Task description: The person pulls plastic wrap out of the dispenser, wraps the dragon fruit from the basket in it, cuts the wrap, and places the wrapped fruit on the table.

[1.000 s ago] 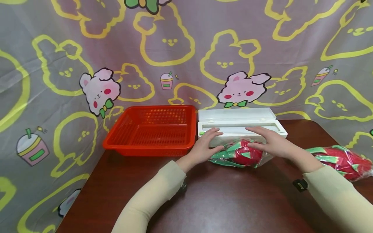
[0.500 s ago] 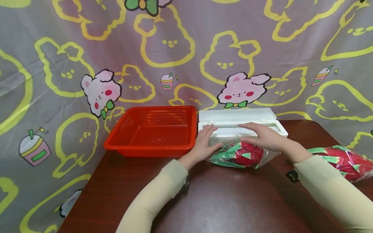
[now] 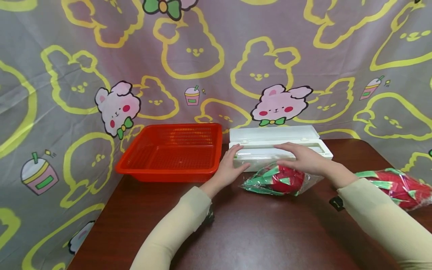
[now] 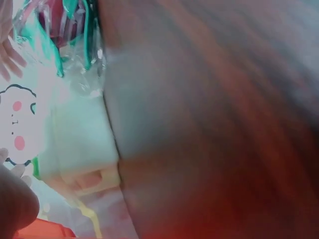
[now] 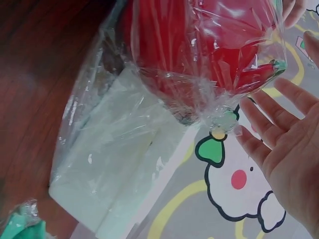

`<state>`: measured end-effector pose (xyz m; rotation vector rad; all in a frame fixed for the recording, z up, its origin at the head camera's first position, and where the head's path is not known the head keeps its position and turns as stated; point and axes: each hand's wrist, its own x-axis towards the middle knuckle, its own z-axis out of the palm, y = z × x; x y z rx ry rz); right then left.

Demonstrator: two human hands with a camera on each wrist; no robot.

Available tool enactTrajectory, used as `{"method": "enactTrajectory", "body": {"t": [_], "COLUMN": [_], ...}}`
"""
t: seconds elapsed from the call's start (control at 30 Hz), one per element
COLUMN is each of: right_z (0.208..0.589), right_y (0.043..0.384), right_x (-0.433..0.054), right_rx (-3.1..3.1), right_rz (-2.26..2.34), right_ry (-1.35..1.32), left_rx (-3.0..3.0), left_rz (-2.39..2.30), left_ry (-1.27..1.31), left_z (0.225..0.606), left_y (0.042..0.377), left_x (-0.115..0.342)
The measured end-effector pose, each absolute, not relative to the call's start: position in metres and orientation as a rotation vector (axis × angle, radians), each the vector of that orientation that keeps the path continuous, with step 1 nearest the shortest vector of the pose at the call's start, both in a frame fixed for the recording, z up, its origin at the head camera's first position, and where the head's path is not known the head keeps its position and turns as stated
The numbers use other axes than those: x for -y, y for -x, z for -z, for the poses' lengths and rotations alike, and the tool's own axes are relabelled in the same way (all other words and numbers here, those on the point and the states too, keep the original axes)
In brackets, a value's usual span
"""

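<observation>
Both hands reach forward over a brown table (image 3: 256,232), sleeves in pale cream. The left hand (image 3: 229,167) lies with fingers straight and loosely spread against the near left end of the white box (image 3: 270,144), gripping nothing; its fingertips touch the box's front edge. The right hand (image 3: 300,157) is flat too, palm down, fingers stretched leftward, hovering over or resting on the top of the wrapped fruit (image 3: 278,180) and the box's front rim; the head view does not show whether it presses down. In the right wrist view the same hand (image 5: 286,149) is plainly spread open, fingers apart, with nothing in its grasp. The fruit, a red dragon fruit with green tips in clear film (image 5: 149,129), lies on the table just under and in front of the right hand, between both hands, touching the near side of the box. The box stands open, its lid tilted back behind the hands. Left of the left hand, close beside the box, sits an orange basket (image 3: 135,165). A second wrapped fruit (image 3: 401,187) lies well to the right of the right forearm. The left wrist view is blurred and shows little beyond film, box and table.
</observation>
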<state>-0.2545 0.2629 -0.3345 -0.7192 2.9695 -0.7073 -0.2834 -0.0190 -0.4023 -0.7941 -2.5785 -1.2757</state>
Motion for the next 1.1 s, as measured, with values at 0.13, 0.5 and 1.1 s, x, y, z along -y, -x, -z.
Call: {"method": "enactTrajectory", "body": {"t": [0.13, 0.5, 1.1], "right_z": [0.332, 0.316, 0.311], "right_y": [0.258, 0.282, 0.317], "right_x": [-0.257, -0.23, -0.221], "right_rx": [-2.974, -3.005, -2.953], "right_rz": [0.681, 0.485, 0.535], "right_ry": [0.712, 0.841, 1.009], "left_rx": [2.591, 2.575, 2.597], "left_rz": [1.3, 1.325, 1.528], "left_ry": [0.763, 0.666, 0.626], "left_z": [0.406, 0.409, 0.423], "left_y": [0.287, 0.296, 0.317], "left_x": [0.022, 0.027, 0.028]}}
